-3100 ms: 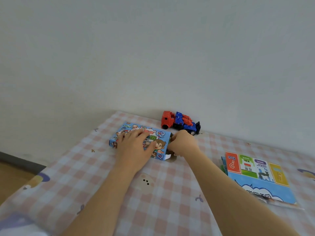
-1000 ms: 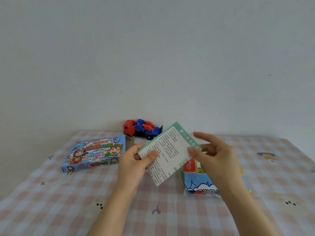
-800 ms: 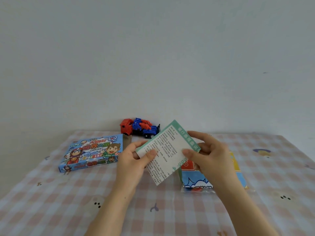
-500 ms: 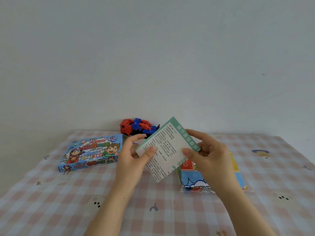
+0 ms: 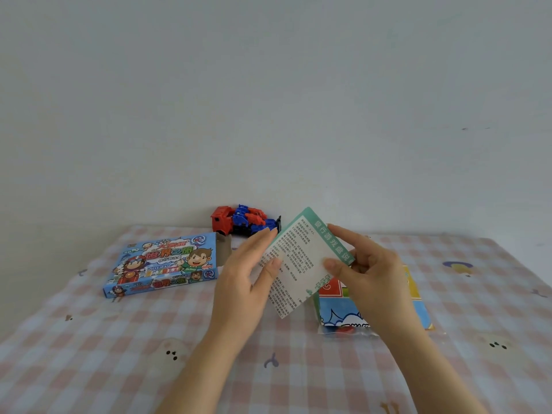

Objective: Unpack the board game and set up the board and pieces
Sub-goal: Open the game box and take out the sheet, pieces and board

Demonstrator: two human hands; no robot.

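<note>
A person's left hand (image 5: 239, 282) and right hand (image 5: 367, 279) each pinched one side edge of the rules sheet (image 5: 301, 258) above the checked tablecloth (image 5: 119, 354). The opened game box (image 5: 167, 264) lay to the left and the wrapped board (image 5: 418, 306) beneath the right hand. Pulling the hands apart would likely crease or tear the thin sheet. Open cloth lay nearest the person, while a toy truck (image 5: 242, 224) crowded the wall.

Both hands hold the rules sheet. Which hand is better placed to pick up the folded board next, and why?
Probably the right hand: it is directly over the folded board; the left hand sits nearer the game box.
</note>
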